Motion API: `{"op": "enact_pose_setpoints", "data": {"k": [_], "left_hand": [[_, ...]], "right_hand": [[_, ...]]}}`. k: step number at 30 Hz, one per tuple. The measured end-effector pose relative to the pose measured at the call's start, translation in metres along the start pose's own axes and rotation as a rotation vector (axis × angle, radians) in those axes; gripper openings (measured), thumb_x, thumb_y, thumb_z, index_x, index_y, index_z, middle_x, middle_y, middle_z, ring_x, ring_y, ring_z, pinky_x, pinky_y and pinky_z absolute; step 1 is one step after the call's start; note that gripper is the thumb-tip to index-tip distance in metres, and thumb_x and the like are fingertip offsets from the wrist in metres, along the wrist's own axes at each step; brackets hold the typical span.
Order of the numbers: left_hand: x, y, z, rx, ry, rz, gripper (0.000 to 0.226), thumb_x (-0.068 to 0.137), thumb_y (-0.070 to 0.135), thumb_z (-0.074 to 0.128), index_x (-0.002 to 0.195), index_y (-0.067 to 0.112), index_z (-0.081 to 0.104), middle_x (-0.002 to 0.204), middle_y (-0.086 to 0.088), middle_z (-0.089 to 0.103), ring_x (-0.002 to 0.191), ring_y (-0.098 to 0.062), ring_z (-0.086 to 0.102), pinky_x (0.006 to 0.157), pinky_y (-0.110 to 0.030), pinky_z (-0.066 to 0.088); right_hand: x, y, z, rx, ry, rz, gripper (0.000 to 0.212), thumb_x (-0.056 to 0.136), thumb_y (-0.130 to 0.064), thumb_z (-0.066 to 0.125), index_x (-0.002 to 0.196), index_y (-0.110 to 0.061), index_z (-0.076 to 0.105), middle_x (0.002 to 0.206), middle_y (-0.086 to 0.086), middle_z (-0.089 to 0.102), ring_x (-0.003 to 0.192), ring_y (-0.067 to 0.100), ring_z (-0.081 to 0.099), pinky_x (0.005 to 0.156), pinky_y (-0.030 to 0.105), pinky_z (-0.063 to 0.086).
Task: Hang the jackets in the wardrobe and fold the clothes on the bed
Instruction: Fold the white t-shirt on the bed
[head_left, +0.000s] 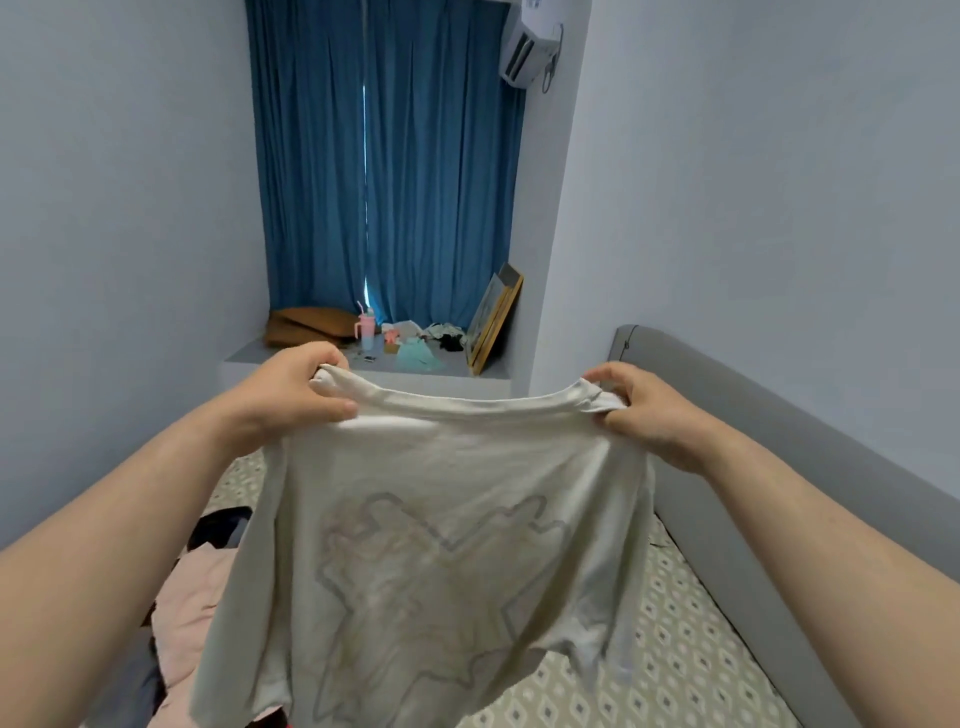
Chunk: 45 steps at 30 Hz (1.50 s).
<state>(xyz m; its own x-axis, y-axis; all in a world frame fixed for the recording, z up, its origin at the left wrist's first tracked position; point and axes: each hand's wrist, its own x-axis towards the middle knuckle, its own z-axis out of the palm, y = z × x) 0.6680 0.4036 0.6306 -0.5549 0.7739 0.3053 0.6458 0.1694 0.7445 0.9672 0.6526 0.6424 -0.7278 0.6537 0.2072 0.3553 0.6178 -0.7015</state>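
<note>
A white T-shirt (441, 545) with a faint grey print showing through hangs spread in the air above the bed (691, 654). My left hand (291, 395) grips its top edge at the left shoulder. My right hand (644, 410) pinches the top edge at the right shoulder. The shirt's lower half drapes down and hides the middle of the bed. A pile of other clothes (192, 613), pink, dark and grey, lies on the bed at the lower left, partly behind the shirt.
A grey padded headboard (769, 467) runs along the right wall. Ahead, a window ledge (332, 364) under blue curtains (384, 166) holds a brown cushion, a pink bottle, small clothes and a leaning picture frame (493, 322). An air conditioner (530, 47) hangs up high.
</note>
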Motion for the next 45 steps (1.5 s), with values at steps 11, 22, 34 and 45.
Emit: {"op": "enact_pose_setpoints", "data": {"k": [11, 22, 34, 45], "left_hand": [[-0.026, -0.039, 0.006, -0.188, -0.195, -0.242, 0.018, 0.093, -0.004, 0.057, 0.089, 0.004, 0.072, 0.086, -0.014, 0.072, 0.075, -0.021, 0.063, 0.069, -0.033, 0.047], [-0.034, -0.043, 0.027, -0.244, -0.444, -0.384, 0.019, 0.094, -0.011, 0.052, 0.095, -0.006, 0.071, 0.087, -0.014, 0.070, 0.078, -0.020, 0.065, 0.073, -0.030, 0.054], [-0.025, 0.007, 0.057, -0.055, -0.082, -0.136, 0.031, 0.097, 0.008, 0.049, 0.075, 0.016, 0.069, 0.076, 0.002, 0.074, 0.074, -0.018, 0.066, 0.061, -0.031, 0.049], [-0.038, 0.065, 0.077, 0.286, 0.069, -0.113, 0.036, 0.099, 0.030, 0.050, 0.069, 0.011, 0.044, 0.074, -0.003, 0.051, 0.067, -0.019, 0.044, 0.058, -0.034, 0.030]], "right_hand": [[-0.041, -0.010, 0.008, -0.254, 0.031, 0.056, 0.023, 0.086, -0.005, 0.056, 0.066, -0.007, 0.044, 0.068, 0.001, 0.039, 0.062, 0.014, 0.034, 0.056, 0.032, 0.024], [-0.040, -0.011, 0.008, 0.109, 0.274, 0.015, 0.013, 0.094, -0.006, 0.053, 0.083, -0.007, 0.060, 0.073, -0.001, 0.050, 0.065, 0.013, 0.041, 0.062, 0.029, 0.031], [-0.047, 0.025, -0.045, -0.441, 0.163, -0.052, 0.018, 0.096, -0.034, 0.058, 0.080, -0.025, 0.060, 0.081, -0.007, 0.061, 0.077, 0.012, 0.055, 0.061, 0.028, 0.038], [-0.077, 0.073, -0.076, -0.347, 0.051, 0.021, 0.041, 0.101, -0.038, 0.051, 0.066, -0.016, 0.045, 0.065, -0.002, 0.042, 0.057, 0.013, 0.036, 0.053, 0.030, 0.027]]}}
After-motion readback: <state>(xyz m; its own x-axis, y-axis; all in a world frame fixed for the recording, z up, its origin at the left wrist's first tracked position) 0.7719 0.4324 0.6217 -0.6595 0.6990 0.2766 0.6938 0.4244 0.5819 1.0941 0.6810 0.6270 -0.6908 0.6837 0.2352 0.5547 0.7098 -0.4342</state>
